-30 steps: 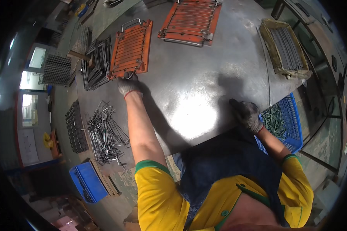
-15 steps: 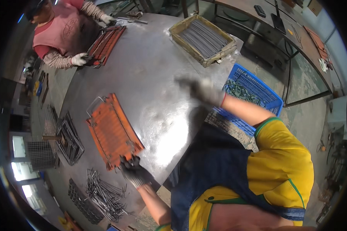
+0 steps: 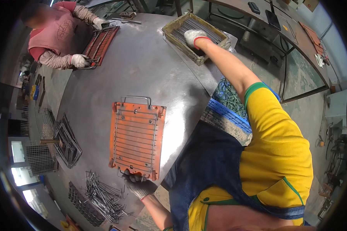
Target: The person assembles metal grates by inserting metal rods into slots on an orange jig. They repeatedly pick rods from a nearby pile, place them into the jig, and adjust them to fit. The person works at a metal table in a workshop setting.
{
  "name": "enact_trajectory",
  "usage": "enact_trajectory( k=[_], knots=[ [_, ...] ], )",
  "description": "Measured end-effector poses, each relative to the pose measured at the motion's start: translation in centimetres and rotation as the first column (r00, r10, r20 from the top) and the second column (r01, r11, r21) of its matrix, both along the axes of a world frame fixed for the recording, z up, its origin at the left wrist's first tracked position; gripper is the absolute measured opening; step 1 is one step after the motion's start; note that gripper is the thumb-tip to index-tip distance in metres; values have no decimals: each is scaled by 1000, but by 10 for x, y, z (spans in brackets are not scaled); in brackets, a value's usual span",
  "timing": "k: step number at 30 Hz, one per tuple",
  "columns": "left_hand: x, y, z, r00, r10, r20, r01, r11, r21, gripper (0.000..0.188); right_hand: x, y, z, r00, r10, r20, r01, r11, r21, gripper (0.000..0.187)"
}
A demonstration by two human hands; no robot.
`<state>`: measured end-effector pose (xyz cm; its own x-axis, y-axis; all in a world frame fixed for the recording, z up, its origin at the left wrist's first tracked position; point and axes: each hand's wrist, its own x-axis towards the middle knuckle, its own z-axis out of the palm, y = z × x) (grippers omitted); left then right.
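Note:
An orange jig board [image 3: 113, 134] lies on the metal table in front of me. On it rests a wire rack [image 3: 137, 97] with a bent handle at the far end and thin parallel bars across. My left hand [image 3: 137, 186], in a dark-palmed glove, is closed on the near edge of the jig, by the rack's near handle. Far to the right, my right hand [image 3: 196, 37], in a pale glove, reaches into a worn yellowish tray [image 3: 198, 59]. Straight grey metal rods [image 3: 216, 36] fill that tray. The back of the glove hides my right fingers.
A blue plastic basket [image 3: 231, 115] of green ties stands right, below the table edge. Loose bent wires [image 3: 104, 196] pile at the near left, beside stacked dark frames [image 3: 67, 140]. Across the table, a co-worker [image 3: 61, 34] in gloves handles another red-orange jig [image 3: 100, 48].
My right hand has moved away and right, into the tray of rods. The orange jig has turned more upright and shifted right, my left hand still at its near edge.

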<state>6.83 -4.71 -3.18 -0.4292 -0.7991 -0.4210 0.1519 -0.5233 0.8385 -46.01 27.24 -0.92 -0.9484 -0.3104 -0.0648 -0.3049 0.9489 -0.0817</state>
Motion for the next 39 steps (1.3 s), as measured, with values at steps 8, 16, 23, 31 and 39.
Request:
enact_trajectory(
  k=[8,16,23,31,39],
  knots=[
    [-17,-32,15,983,6,185,-16,999,52,27,-5,62,0,965,172,196,-28,815,-579,27],
    [-15,-27,15,995,25,101,-23,999,-23,29,20,11,16,987,-115,109,119,992,-29,33],
    [-15,-30,7,995,98,2,-98,995,-22,26,-27,43,-2,976,206,68,-195,971,-142,20],
    [-10,-60,-13,993,117,-26,-118,990,-77,27,-13,71,-2,911,89,403,276,596,-754,31],
    [-19,-66,-3,986,44,162,-34,998,-59,21,-2,64,15,988,-128,90,157,800,-579,32]
  ],
)
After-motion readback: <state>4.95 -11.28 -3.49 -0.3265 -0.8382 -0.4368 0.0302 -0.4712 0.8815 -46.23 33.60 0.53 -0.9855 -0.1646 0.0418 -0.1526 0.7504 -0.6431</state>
